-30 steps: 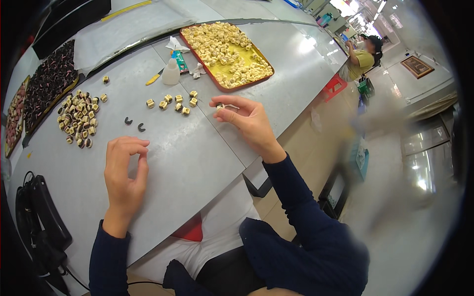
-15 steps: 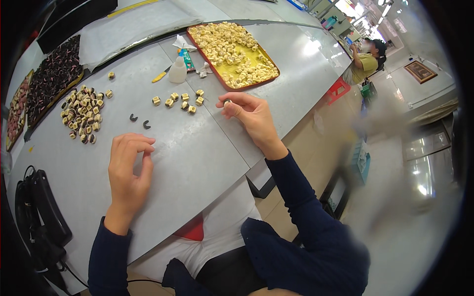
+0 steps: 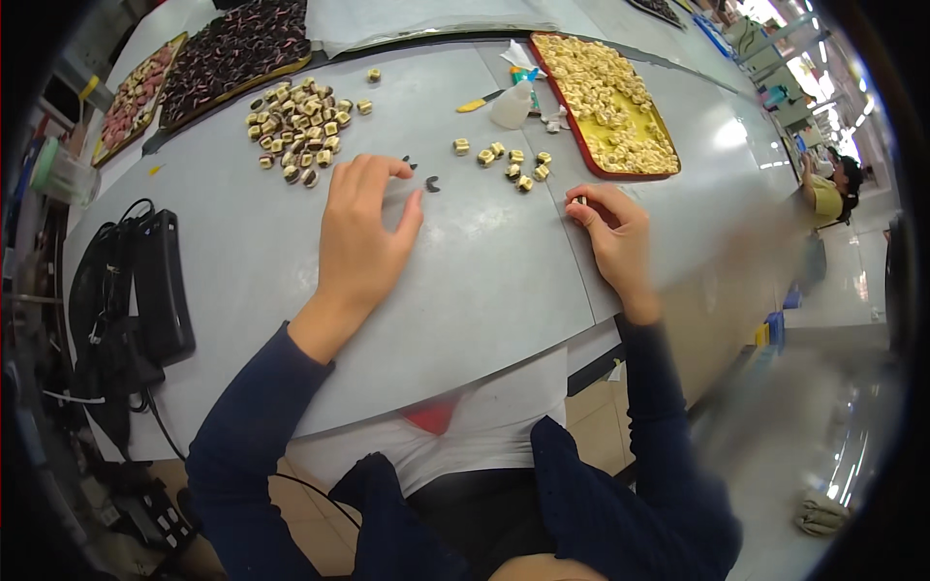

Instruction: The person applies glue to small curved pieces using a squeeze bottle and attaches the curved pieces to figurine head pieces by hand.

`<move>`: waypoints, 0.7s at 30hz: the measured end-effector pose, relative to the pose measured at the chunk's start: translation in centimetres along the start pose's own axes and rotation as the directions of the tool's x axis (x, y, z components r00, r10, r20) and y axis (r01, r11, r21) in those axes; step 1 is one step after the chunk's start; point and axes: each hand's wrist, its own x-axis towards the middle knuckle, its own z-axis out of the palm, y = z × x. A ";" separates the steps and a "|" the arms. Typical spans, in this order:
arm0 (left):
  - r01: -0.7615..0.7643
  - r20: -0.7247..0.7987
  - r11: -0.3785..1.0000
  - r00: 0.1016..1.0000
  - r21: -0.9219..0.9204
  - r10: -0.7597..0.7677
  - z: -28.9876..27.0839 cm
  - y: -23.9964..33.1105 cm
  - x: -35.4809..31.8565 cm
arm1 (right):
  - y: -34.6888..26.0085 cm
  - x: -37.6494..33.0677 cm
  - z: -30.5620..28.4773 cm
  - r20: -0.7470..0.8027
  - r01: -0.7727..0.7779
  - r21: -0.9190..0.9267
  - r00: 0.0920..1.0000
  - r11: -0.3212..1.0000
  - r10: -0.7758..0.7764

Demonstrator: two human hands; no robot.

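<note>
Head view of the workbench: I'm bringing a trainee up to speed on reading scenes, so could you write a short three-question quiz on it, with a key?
1. Multiple choice: Which hand pinches a small piece between thumb and finger?
A) Left
B) Right
C) Neither

2. True or false: The white bottle stands to the left of the red-rimmed tray.

3. Fill in: The bigger pile of yellow-and-dark pieces lies to the ____ of the smaller group.

Key:
1. B, the right hand; the left hand has its thumb and fingers apart.
2. True.
3. Left.
</note>
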 end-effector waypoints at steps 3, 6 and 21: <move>-0.046 0.029 0.997 0.999 0.069 0.044 0.1 -0.1 0.2 | -0.7 0.3 0.1 0.036 0.139 -0.144 0.990 0.980 -0.135; -0.088 0.073 0.995 0.994 0.045 0.085 0.7 -0.1 0.4 | -1.3 0.4 0.5 0.047 0.231 -0.236 0.973 0.944 -0.227; 0.029 0.147 0.998 0.989 -0.061 -0.020 1.3 -0.2 0.7 | 2.5 8.8 -4.5 -0.145 0.128 -0.539 0.960 0.833 -0.241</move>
